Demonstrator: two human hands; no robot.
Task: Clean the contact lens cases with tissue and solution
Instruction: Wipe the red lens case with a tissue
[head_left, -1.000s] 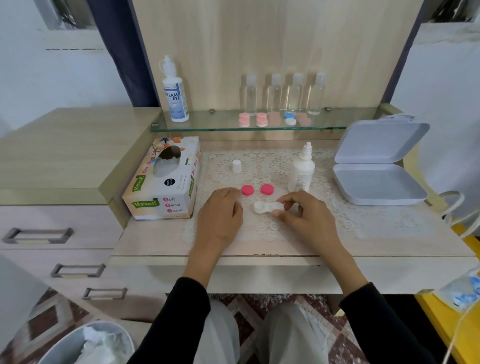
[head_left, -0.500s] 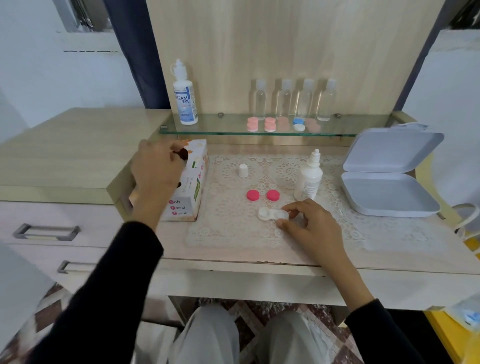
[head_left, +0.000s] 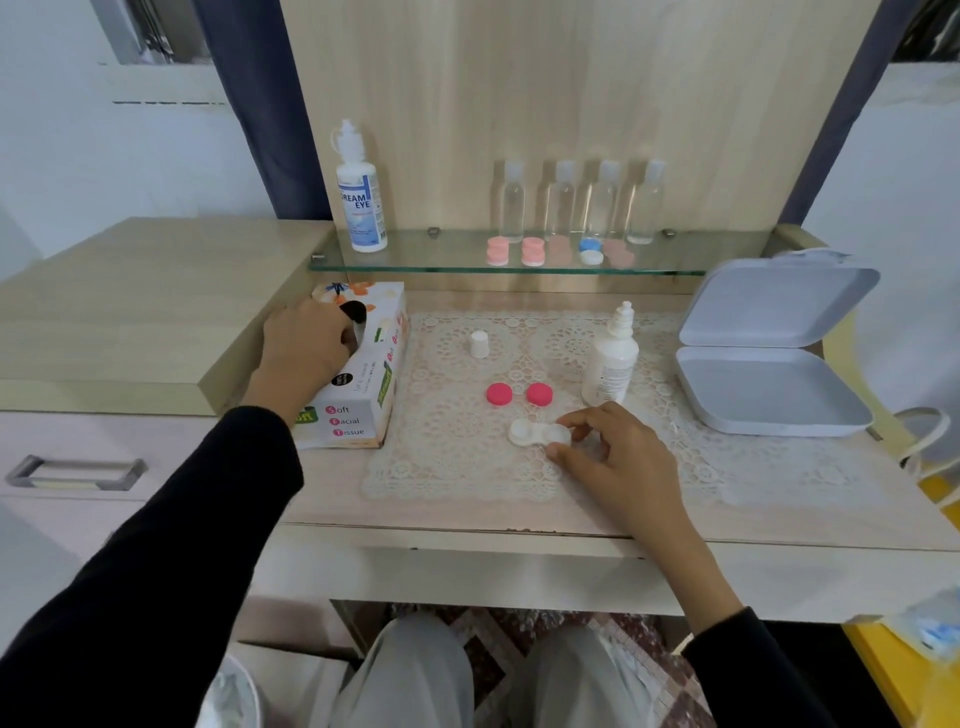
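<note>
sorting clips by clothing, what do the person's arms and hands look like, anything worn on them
The left hand and right hand are bare: no gloves, and no ring or watch shows. Plain black long sleeves cover both arms down to the wrists, the left sleeve and the right sleeve alike, with no markings visible.

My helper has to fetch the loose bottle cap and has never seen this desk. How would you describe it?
Start at the cream lace mat on the pale wooden desk. Near its back left corner, just right of the floral cardboard tissue box, stands a small white plastic cap. Unlike the two flat round pink lids in front of it, it is white and taller.
</note>
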